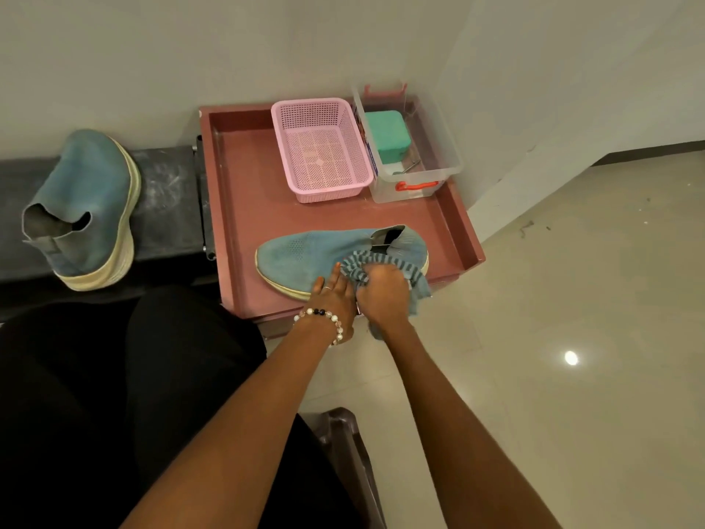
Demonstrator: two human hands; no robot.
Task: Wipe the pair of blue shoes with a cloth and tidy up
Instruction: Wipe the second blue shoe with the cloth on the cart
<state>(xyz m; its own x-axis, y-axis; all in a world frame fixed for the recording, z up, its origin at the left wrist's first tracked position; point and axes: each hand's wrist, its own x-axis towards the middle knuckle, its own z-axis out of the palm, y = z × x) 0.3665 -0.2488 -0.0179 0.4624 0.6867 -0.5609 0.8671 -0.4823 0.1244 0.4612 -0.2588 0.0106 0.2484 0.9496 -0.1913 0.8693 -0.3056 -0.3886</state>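
Right hand grips bunched striped cloth against the heel end of blue shoe; left hand, fingers open, steadies its near side. Shoe lies on red tray, long axis 9-to-3 o'clock, toe at 9. Second shoe waits at 10 o'clock, nearer the left hand.

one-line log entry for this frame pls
phase: wiping | right hand: striped cloth bunched on shoe on tray, heel end | left hand: steadying shoe side | second shoe: on bench, untouched
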